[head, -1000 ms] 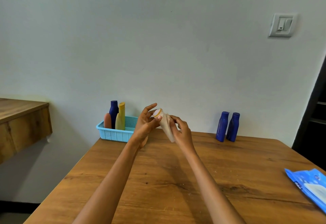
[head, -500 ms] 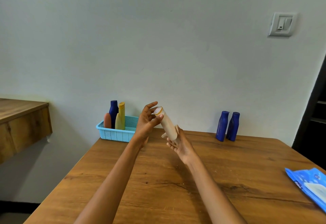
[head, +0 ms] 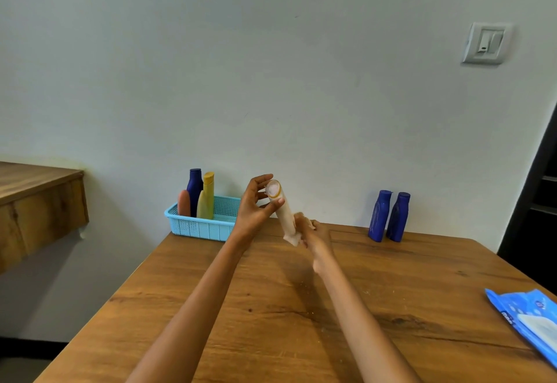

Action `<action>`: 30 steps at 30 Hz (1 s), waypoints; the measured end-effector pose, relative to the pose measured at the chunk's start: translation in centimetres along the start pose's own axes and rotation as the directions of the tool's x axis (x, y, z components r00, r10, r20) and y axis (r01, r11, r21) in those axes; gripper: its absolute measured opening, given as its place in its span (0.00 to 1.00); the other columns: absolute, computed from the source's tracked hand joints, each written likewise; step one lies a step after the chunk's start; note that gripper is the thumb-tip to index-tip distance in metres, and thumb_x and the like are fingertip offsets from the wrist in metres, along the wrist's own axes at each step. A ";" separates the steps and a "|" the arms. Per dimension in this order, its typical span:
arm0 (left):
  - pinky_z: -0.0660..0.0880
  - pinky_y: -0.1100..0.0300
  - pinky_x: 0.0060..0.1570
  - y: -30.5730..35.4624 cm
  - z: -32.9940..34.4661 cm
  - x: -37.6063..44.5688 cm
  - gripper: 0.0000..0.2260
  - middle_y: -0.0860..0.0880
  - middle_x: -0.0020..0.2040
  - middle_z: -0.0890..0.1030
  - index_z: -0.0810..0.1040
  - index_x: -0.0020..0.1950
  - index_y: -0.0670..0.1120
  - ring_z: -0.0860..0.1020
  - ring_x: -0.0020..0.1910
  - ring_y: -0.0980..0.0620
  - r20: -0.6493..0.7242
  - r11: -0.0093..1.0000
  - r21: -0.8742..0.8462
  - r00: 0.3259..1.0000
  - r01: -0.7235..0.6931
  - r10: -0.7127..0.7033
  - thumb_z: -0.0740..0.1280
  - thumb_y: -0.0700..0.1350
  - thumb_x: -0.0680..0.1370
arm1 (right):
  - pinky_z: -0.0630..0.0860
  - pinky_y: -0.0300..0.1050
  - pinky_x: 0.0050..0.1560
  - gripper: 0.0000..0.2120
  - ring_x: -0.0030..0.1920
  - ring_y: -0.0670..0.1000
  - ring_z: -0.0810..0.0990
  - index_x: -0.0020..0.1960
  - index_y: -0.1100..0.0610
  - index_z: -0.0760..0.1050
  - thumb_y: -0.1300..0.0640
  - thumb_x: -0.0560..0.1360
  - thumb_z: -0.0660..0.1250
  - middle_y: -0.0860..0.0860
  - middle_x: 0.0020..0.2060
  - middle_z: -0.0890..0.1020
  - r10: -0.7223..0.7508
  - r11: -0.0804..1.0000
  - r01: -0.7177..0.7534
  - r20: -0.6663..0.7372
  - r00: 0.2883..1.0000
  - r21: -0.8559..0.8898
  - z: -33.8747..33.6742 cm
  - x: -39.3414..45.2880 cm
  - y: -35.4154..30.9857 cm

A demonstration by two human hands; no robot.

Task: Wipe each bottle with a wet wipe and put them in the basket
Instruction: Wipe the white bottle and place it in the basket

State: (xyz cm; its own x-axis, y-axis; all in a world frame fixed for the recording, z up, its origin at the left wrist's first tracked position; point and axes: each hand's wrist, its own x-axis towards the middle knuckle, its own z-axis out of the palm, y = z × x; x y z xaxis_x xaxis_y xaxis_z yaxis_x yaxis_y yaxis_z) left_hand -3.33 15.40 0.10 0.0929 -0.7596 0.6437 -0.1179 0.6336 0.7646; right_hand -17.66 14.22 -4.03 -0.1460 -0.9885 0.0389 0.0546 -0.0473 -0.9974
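— What do I have in front of me, from big to small?

— I see the brown wooden table (head: 271, 322); at its far left corner stands the light blue plastic basket (head: 200, 227), holding three bottles. Two dark blue bottles (head: 388, 217) stand near the wall.

— And my hands?

— My left hand (head: 253, 211) pinches the top of the tilted beige bottle (head: 283, 212) above the table. My right hand (head: 313, 233) curls around its lower end, wrapped in a white wet wipe (head: 294, 236).
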 end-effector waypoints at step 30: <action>0.77 0.61 0.51 -0.1 -2.1 0.6 0.21 0.47 0.59 0.77 0.69 0.63 0.55 0.78 0.55 0.51 -0.060 0.978 -0.203 0.996 0.055 -0.069 0.70 0.41 0.74 | 0.75 0.54 0.59 0.16 0.66 0.47 0.68 0.66 0.51 0.74 0.55 0.78 0.63 0.23 0.56 0.69 -0.794 0.529 0.790 0.148 0.590 -0.311 1.8 -1.0 0.8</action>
State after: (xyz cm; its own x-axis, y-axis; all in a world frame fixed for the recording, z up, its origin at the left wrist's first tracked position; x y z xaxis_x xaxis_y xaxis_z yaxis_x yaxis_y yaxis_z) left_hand -1.20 15.18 0.48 0.1600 -0.7912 0.5902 0.0908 0.6072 0.7894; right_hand -15.67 14.94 -4.74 0.0172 -0.5671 0.8235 -0.3932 -0.7611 -0.5159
